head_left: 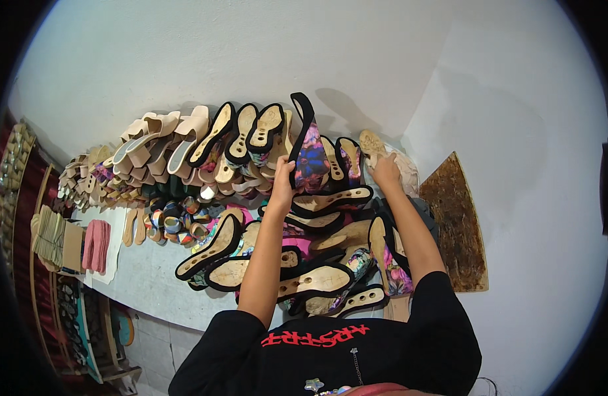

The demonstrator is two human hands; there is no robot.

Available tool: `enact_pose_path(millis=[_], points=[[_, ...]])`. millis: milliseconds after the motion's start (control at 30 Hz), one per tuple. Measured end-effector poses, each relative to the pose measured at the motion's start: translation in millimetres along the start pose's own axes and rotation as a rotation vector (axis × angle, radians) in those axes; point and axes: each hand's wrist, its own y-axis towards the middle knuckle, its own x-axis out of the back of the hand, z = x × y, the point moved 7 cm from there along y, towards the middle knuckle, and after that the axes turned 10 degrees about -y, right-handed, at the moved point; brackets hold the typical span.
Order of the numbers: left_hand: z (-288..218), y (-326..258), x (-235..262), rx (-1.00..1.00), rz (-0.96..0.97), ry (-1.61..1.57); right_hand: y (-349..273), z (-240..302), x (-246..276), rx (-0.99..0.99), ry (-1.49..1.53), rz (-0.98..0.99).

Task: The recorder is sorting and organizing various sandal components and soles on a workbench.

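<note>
My left hand grips a wedge shoe sole covered in blue, pink and purple floral cloth with a black padded rim. It is raised on its side above the pile. Farther right, my right hand is closed around the lower part of a bare tan sole by the wall; its fingertips are partly hidden. Between the hands stands another floral wedge sole with a black rim. Below them lie several similar black-rimmed soles, among them a holed one and a pink floral one.
Beige open-toed sandals are stacked along the wall at left. Multicoloured wedges sit on the grey table, near pink strips. A stained brown board leans against the right wall. Shelving stands at lower left.
</note>
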Motion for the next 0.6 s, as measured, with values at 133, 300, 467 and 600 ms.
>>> enact_pose_path(millis=[133, 300, 467, 600], points=[[8.2, -3.0, -2.2, 0.061, -0.026, 0.061, -9.3, 8.4, -22.9, 0.106, -0.164, 0.053], [29.3, -7.0, -10.6, 0.104, 0.054, 0.030, -7.8, 19.8, -23.1, 0.195, -0.212, -0.017], [41.0, -4.3, -19.8, 0.091, 0.113, 0.052, -8.1, 25.1, -27.4, 0.185, -0.097, 0.156], [42.6, -2.7, -21.7, 0.073, 0.102, 0.054, -11.5, 24.1, -26.9, 0.213, -0.144, 0.088]])
